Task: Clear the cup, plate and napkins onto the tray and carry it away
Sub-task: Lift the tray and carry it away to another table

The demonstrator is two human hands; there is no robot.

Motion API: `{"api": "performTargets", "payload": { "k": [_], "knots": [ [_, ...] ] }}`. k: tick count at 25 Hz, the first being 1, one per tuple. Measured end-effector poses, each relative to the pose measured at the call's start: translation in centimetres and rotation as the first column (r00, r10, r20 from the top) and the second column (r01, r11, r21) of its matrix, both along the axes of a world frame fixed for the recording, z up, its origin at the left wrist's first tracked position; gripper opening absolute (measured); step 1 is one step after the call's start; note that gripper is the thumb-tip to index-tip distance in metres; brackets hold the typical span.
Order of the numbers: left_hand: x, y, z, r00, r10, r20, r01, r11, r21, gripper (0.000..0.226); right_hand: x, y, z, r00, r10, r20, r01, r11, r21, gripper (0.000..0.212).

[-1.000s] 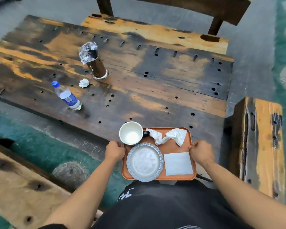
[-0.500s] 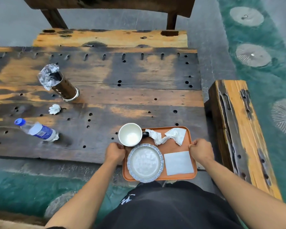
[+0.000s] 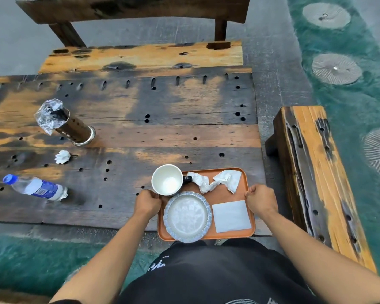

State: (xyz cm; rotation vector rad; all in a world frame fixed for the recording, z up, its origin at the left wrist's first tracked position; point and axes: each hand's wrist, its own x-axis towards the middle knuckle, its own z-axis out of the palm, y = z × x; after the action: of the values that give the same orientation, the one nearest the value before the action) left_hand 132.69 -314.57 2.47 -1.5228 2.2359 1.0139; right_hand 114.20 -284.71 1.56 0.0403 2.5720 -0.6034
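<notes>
Lower centre of frame: your left hand (image 3: 147, 202) and right hand (image 3: 262, 200) each clench a side rim of the orange rectangular plastic tray (image 3: 223, 194), which carries the white ceramic cup (image 3: 167, 179), blue-rimmed scalloped plate (image 3: 187, 216), crumpled white napkin (image 3: 216, 180) and flat folded napkin (image 3: 231, 215). Keep both grips level and even, since the cup overhangs the upper-left corner. Turn slowly so the napkins stay put.

Over the last second the tray (image 3: 223, 193), gripped at both side edges, has drawn back toward the person, its near edge now past the near edge of the surface (image 3: 162, 137). The bottle (image 3: 36, 188) and metal cylinder (image 3: 71, 126) now sit farther left in view.
</notes>
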Motion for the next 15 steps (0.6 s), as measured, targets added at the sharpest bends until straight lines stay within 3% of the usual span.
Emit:
{"api": "performTargets", "payload": {
  "k": [10, 15],
  "knots": [
    [-3.7, 1.4, -0.6, 1.000, -0.024, 0.014, 0.024, 1.000, 0.017, 0.025, -2.2, 2.1, -0.4, 0.999, -0.035, 0.020, 0.034, 0.999, 0.003, 0.019],
    [-5.1, 1.9, -1.7, 0.999, -0.031, 0.016, 0.030, 0.997, 0.064, 0.008, -2.5, 2.9, -0.4, 0.995, -0.084, 0.052, 0.083, 0.996, 0.009, 0.012]
  ]
}}
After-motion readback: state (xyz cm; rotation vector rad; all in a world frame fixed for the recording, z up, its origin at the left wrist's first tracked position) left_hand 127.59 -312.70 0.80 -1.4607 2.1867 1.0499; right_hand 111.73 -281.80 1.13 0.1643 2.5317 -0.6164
